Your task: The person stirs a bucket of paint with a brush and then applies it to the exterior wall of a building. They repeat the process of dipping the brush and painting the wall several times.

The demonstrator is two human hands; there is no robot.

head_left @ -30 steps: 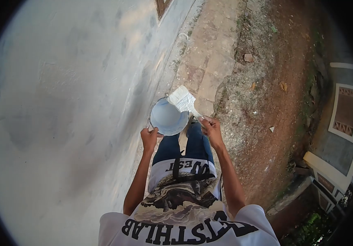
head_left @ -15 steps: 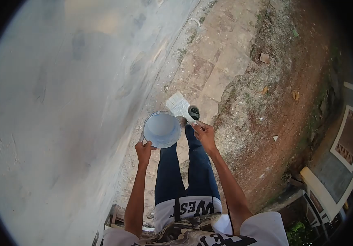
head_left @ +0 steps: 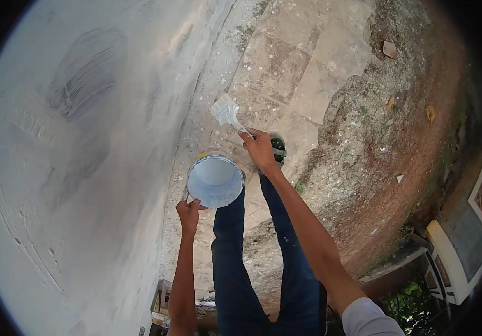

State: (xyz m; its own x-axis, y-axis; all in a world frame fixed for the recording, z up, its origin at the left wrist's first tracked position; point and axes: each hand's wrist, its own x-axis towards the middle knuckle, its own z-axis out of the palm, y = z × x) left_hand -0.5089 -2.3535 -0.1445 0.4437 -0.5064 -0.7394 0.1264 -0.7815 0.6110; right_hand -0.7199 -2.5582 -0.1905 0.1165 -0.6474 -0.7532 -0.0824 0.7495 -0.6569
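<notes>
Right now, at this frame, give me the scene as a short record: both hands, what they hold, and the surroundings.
Left hand: grips the bucket at its near-left edge
Right hand: holds the brush by its handle
Bucket state: mouth facing the camera, pale inside; how full, cannot tell
Brush state: whitish, clear of the bucket, bristles pointing away from the person
Left side: pale wall with darker patches
Underfoot: worn paving
Right side: rough ground

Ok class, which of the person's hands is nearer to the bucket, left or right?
Left. The left hand grips the bucket at its edge; the right hand is apart from it, beyond its right side, holding the brush.
</notes>
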